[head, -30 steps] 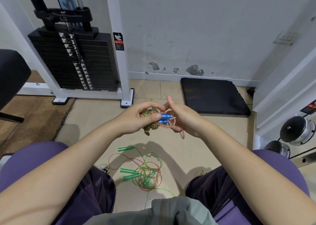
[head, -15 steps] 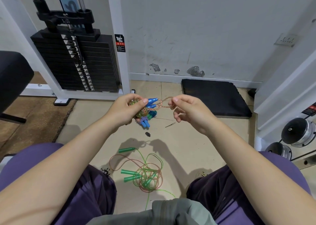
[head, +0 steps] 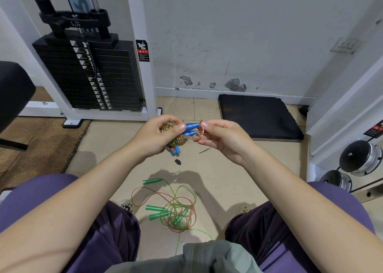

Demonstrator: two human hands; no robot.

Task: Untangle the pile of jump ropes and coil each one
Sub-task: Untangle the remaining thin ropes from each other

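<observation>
Two blue handles (head: 191, 128) poke out sideways from the left hand (head: 159, 136), their narrow tips aimed straight at the right hand (head: 221, 139); that side-to-side line between the two sets of fingers is what the coming move seems to turn on. The left hand's fingers (head: 182, 127) are curled round the coiled bundle (head: 176, 137), a tight wad of orange-and-green speckled cord, with the thumb pressed on the handles' thick end. The right hand's fingers (head: 204, 124) pinch a loose loop of orange cord (head: 195, 136) that runs from just under the handle tips back toward the bundle. The loop lies touching or just beside the handle tips, on the right hand's side, so the right hand is the nearer one to work it. My guess is that the loop must be drawn over or round the handles, along their long axis, to bind the coil; pulling across that axis could slip it off. Well below both hands, on the floor (head: 248, 169) between the knees, lies the remaining tangle (head: 176, 212): green and orange cords looped together with green handles (head: 155, 210), untouched by either hand.
</observation>
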